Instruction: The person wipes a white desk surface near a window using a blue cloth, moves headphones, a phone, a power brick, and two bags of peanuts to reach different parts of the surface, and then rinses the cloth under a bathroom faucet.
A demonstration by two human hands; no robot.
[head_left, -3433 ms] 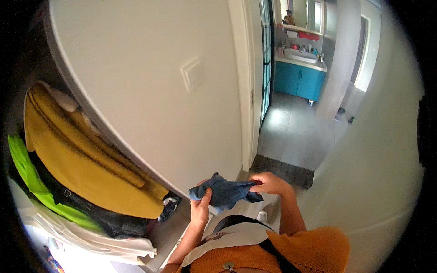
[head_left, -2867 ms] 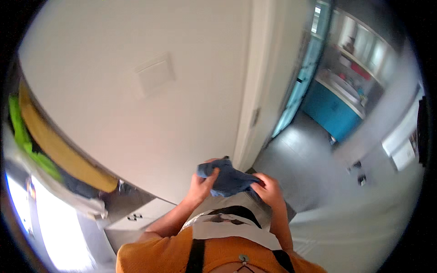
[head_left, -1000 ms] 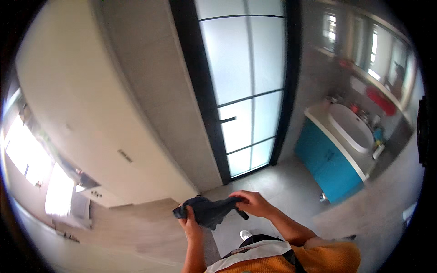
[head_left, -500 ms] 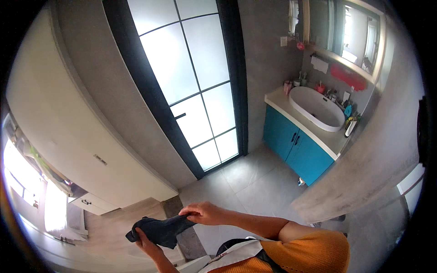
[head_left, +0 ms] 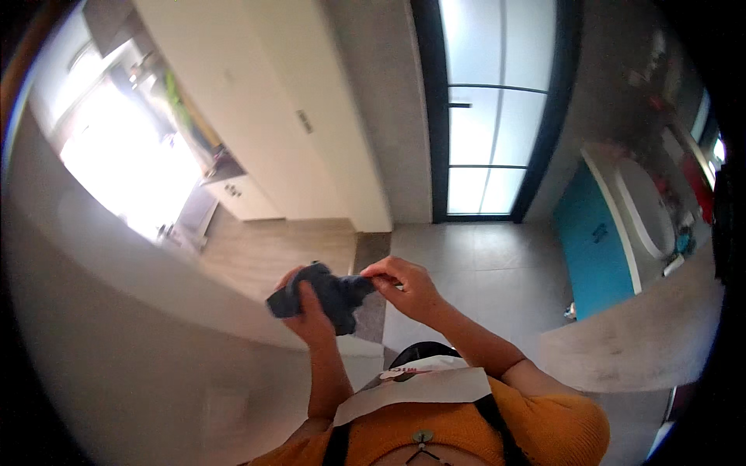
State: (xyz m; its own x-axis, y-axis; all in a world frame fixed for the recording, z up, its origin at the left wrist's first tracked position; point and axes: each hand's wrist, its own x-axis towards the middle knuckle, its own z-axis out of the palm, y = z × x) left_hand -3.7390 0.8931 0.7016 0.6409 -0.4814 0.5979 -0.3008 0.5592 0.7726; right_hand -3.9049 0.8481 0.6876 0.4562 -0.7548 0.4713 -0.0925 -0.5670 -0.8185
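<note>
A dark blue-grey cloth (head_left: 336,299) is bunched up between my two hands in front of my body. My left hand (head_left: 312,320) wraps round its thicker left part, thumb on top, with a flap sticking out past the hand. The narrower right end is pinched between the thumb and fingers of my right hand (head_left: 412,289). Folds hide the cloth's full shape, so its exact kind does not show.
A frosted glass door (head_left: 489,116) in a black frame stands ahead. To the right is a teal vanity cabinet (head_left: 594,241) with a white basin (head_left: 645,208). On the left are a tall cream cabinet (head_left: 280,101), a bright window (head_left: 124,167) and a pale wall (head_left: 148,311) close by.
My view has swung left, so the door and vanity sit further right. Both hands still hold the cloth, now more bunched and with the hands closer together.
</note>
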